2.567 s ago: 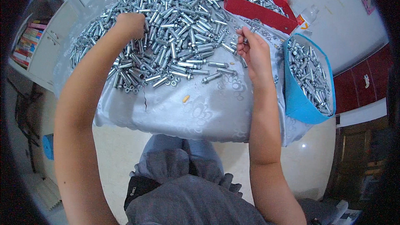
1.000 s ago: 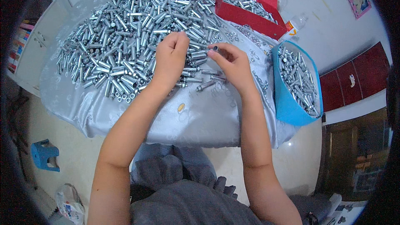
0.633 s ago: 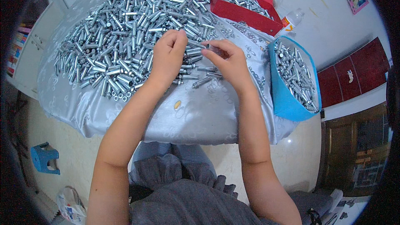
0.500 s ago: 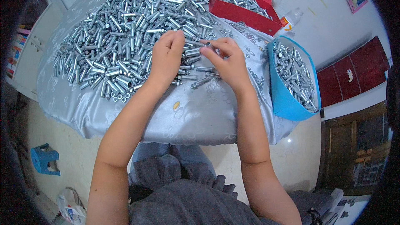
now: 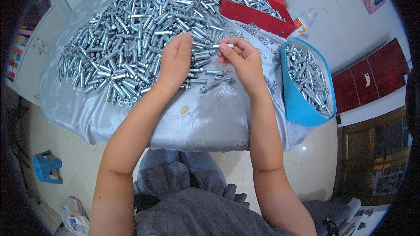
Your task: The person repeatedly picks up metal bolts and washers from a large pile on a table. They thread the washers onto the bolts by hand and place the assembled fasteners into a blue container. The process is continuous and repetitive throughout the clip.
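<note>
A large heap of silvery expansion bolts (image 5: 131,39) covers the table's far and left part. At the heap's right edge, my right hand (image 5: 245,61) pinches a shiny metal sleeve (image 5: 224,46) between thumb and forefinger, its other fingers curled beneath. My left hand (image 5: 176,59) is closed just left of it, back of the hand toward me. Its fingertips are hidden, so what they grip cannot be made out; a metal shank shows between the two hands. A few loose bolts (image 5: 216,73) lie below my hands on the grey satin tablecloth (image 5: 205,122).
A red box (image 5: 258,21) with its lid up holds more bolts at the back right. The blue fabric bin (image 5: 306,109) at the right edge is full of bolts too. A plastic bottle (image 5: 305,21) stands behind it. Several nuts (image 5: 125,102) lie at the heap's front.
My right hand has turned and shifted slightly right, and the sleeve now shows lengthwise in its pinch. My left hand has barely moved.
</note>
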